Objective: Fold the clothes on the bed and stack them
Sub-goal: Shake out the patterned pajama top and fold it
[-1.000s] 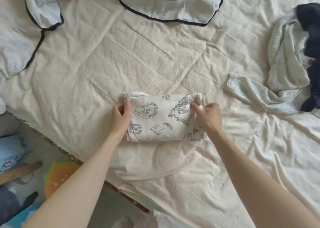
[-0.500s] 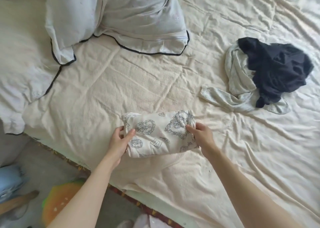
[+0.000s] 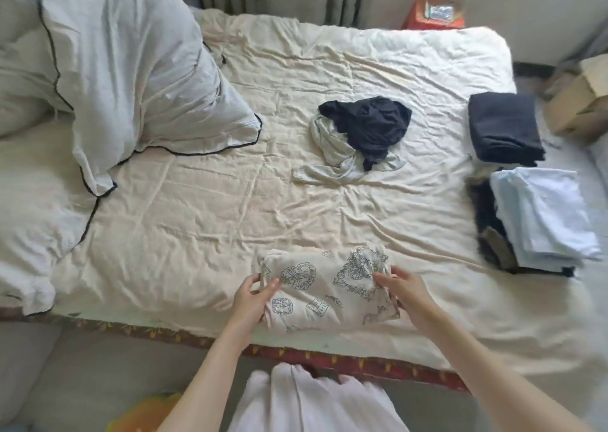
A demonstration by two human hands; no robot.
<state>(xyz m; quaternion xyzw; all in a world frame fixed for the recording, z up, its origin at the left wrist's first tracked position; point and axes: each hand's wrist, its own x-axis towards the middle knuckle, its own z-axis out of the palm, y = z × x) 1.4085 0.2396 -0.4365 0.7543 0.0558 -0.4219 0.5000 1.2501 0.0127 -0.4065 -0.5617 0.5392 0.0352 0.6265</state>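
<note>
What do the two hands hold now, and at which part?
Both grip the folded printed garment near the bed's front edge: the left hand pinches its left end, the right hand its right end.

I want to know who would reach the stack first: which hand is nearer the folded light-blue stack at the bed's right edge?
Right. The right hand grips the printed garment's right end, on the light-blue stack's side; the left hand grips the garment's far end.

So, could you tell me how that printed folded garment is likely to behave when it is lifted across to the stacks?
The printed garment looks soft and wrinkled, so it will probably sag between the left hand and the right hand. Its loose right end may unfold. It is probably light.
</note>
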